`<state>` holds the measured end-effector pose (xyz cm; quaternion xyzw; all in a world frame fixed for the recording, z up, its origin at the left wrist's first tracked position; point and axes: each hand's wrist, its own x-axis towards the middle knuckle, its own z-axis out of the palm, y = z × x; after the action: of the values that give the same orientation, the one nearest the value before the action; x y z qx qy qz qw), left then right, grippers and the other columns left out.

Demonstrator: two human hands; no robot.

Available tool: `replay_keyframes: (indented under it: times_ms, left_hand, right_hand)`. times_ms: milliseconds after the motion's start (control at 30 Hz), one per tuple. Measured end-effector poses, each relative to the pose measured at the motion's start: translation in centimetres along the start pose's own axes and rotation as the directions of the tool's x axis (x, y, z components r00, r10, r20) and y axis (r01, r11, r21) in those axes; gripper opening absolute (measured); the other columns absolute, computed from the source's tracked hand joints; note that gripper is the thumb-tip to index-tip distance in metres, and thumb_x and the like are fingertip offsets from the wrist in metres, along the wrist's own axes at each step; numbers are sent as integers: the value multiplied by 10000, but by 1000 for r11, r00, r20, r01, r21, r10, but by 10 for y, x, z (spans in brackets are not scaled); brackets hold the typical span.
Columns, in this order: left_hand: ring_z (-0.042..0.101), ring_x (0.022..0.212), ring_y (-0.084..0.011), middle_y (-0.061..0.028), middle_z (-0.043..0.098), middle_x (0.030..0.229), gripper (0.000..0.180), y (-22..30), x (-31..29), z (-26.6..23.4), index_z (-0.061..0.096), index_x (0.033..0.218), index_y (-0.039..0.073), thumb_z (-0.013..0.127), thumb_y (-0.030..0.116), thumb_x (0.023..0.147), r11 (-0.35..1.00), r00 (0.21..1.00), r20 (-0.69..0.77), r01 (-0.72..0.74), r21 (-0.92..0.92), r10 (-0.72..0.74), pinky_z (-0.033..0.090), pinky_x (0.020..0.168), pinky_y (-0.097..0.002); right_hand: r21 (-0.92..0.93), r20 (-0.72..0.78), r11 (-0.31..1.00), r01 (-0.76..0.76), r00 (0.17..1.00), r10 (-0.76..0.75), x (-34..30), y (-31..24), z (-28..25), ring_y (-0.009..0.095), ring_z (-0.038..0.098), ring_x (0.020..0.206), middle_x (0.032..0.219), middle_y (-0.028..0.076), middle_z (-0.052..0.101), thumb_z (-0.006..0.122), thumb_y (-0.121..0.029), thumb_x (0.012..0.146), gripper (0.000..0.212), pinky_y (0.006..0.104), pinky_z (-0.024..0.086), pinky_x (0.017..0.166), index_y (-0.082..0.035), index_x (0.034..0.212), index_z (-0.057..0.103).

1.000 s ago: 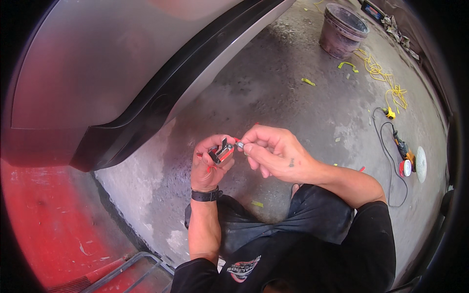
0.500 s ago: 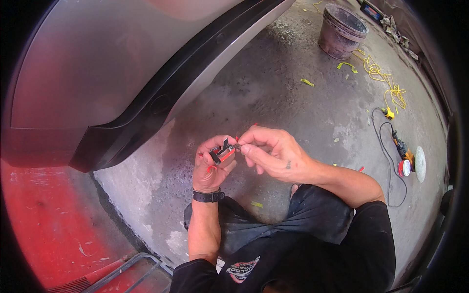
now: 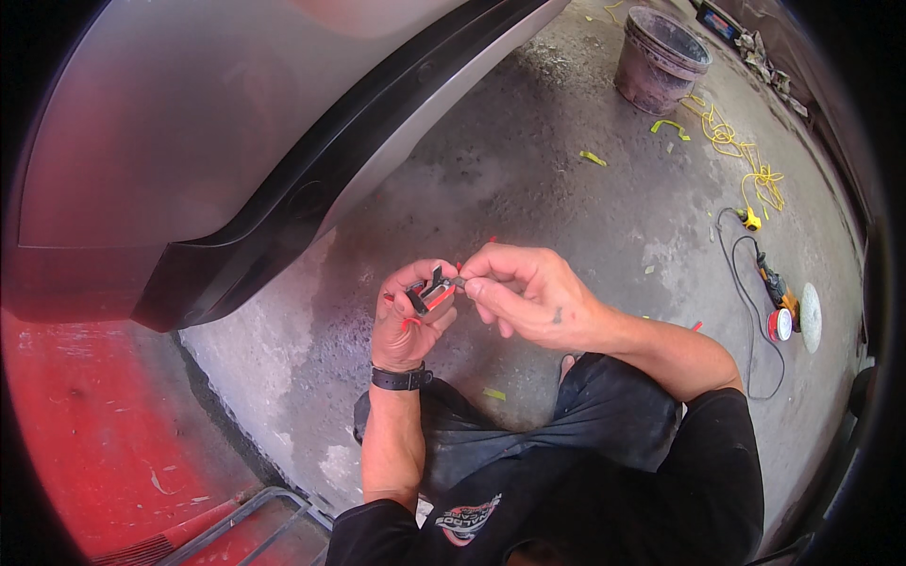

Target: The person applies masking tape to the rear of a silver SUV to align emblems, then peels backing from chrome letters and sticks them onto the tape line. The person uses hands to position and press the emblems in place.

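- At far left, a scuffed red surface (image 3: 104, 424) lay below a grey vehicle panel (image 3: 170, 132) edged with black trim (image 3: 311, 193).
- At lower left, a metal frame (image 3: 274, 492) stood partly in view.
- Near centre, the left hand (image 3: 401, 341), with a black strap (image 3: 400, 379) about the wrist, was raised above the floor (image 3: 528, 179). Its grip was closed around a small red-and-black part (image 3: 437, 296), held between thumb and fingers.
- At the right end of that part, a small grey piece (image 3: 460, 282) was noted; whether the two were joined could not be told.
- Just beside it, the right hand (image 3: 538, 302) had a narrow grip, thumb and forefinger pinching the grey piece.
- Further right, on the floor, were a dirty bucket (image 3: 661, 66), a loosely tangled yellow cord (image 3: 729, 140) and a power tool (image 3: 776, 286) near a round white disc (image 3: 812, 319).
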<state>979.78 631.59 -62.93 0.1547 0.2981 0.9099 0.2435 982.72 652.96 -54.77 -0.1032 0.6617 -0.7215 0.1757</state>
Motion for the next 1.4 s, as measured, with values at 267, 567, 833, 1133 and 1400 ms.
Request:
replay_keyframes:
  times_ms: [267,567,833,1133,1400]
  left_hand:
    - [390,651,-15,34,612,891,732,2,0,-1,595,1306,-100,816,461,891,996,1000,-11,3,85,-2,285,537,-210]
    - [380,654,-16,69,519,832,707,3,1,4,600,1311,-99,797,451,912,993,1000,-20,-2,116,5,280,541,-210]
    - [367,629,-11,74,521,829,699,3,5,11,592,1321,-66,781,471,916,978,997,-59,-39,207,53,281,539,-212]
    - [440,683,-27,85,466,776,609,4,7,29,668,1278,-39,812,420,906,861,977,-82,-131,492,195,369,576,-213]
    - [428,666,-14,104,429,758,663,5,7,38,692,1240,-17,815,521,872,724,962,-100,-121,679,255,347,564,-193]
  right_hand:
    - [-20,1,998,-51,999,51,-2,-6,-3,39,488,572,728,-34,580,583,-207,1058,223,244,390,526,-5,1098,667]
    - [-422,-25,829,367,909,-415,6,15,-6,151,624,638,767,91,638,650,-115,999,141,303,481,573,-13,1090,689]
    - [-897,287,29,440,632,-720,2,15,-9,233,638,635,865,109,641,733,-68,767,347,357,510,544,5,1101,680]
    - [-520,-218,801,296,861,-459,3,13,-5,263,687,685,941,158,701,707,-106,964,245,335,525,596,-7,1152,584]
    - [-639,-82,687,345,858,-507,2,19,-7,129,626,641,854,82,697,731,-38,928,220,282,482,572,-12,1131,650]
